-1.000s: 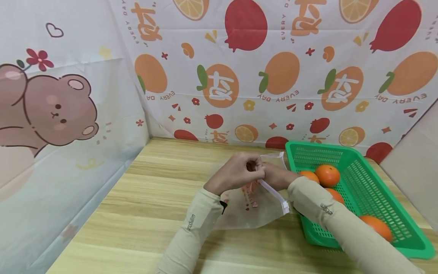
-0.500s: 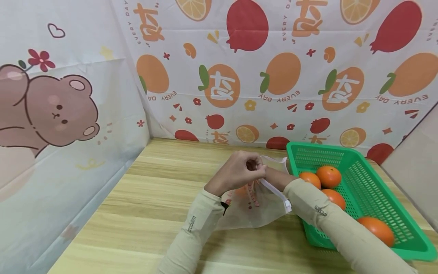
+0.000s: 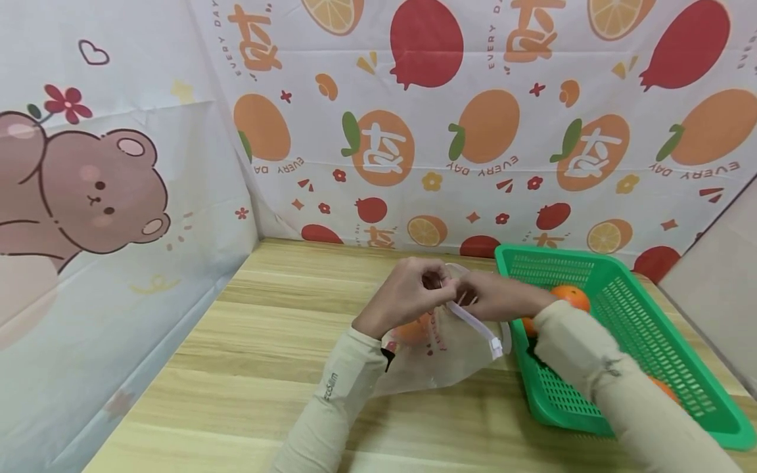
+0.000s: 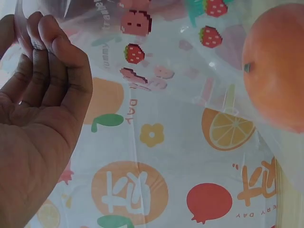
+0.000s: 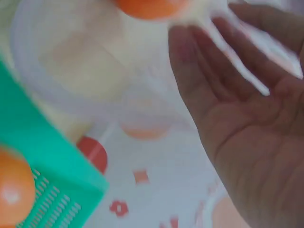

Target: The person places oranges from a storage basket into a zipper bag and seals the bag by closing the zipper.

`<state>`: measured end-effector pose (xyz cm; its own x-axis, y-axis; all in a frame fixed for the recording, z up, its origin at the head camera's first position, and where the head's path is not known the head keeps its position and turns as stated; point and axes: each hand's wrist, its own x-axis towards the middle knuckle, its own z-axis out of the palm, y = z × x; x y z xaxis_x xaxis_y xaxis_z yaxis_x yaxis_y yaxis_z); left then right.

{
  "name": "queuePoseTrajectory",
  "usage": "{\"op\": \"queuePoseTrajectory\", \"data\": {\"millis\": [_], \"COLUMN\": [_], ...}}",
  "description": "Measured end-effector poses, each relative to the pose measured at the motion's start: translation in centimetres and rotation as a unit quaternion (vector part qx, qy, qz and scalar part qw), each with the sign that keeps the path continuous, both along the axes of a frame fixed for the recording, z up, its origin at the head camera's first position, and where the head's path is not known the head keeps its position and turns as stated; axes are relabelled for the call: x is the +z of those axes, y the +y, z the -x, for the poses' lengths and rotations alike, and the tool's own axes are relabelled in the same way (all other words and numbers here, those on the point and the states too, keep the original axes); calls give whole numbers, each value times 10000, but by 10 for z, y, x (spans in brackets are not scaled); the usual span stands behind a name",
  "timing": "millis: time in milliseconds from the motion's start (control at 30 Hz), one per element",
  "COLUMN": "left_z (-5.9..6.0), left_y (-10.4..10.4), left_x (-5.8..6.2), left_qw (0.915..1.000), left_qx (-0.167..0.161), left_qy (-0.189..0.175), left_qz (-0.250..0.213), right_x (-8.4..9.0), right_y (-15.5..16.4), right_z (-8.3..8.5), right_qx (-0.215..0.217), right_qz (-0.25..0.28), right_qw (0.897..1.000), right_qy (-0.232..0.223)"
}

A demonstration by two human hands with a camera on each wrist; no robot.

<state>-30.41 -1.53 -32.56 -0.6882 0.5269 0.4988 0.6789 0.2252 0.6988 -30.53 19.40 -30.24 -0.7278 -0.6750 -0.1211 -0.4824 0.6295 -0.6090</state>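
A clear zip bag (image 3: 455, 368) with pink and strawberry prints stands on the table, its mouth tilted to the right. My left hand (image 3: 408, 292) pinches the bag's rim; its curled fingers (image 4: 52, 61) also show in the left wrist view. Through the plastic an orange (image 3: 412, 330) is visible low in the bag, large at the right of the left wrist view. My right hand (image 3: 499, 295) is at the bag's mouth with loosely bent fingers and no fruit in its grasp. In the right wrist view an orange (image 5: 152, 7) lies beyond its fingertips, apart from them.
A green plastic basket (image 3: 639, 289) stands right of the bag, under my right forearm. Inside are several oranges, one at the back (image 3: 572, 295) and another (image 3: 665, 389) partly hidden by the sleeve. Printed cloths (image 3: 331, 190) hang behind and to the left of the wooden table (image 3: 254, 335).
My right hand, earlier deep in the bag, has drawn back right to its mouth. The orange has been let go and shows lower left within the bag. My left hand keeps its pinch.
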Motion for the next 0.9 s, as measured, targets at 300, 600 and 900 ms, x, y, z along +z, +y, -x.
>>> {"op": "queuePoseTrajectory", "data": {"millis": [300, 600, 900], "left_z": [2, 2, 1], "left_y": [0, 0, 4], "left_x": [-1, -3, -4], "left_qw": [10000, 9999, 9998], "left_qx": [66, 95, 22], "left_qy": [65, -22, -165], "left_qz": [-17, 122, 132], "right_x": [31, -16, -48], "right_y": [85, 155, 172], "right_z": [-2, 19, 19], "right_qx": [-1537, -2491, -2930], "right_qz": [167, -1284, -1966], "right_qw": [9815, 9455, 9338], "right_qy": [1129, 1660, 591]}}
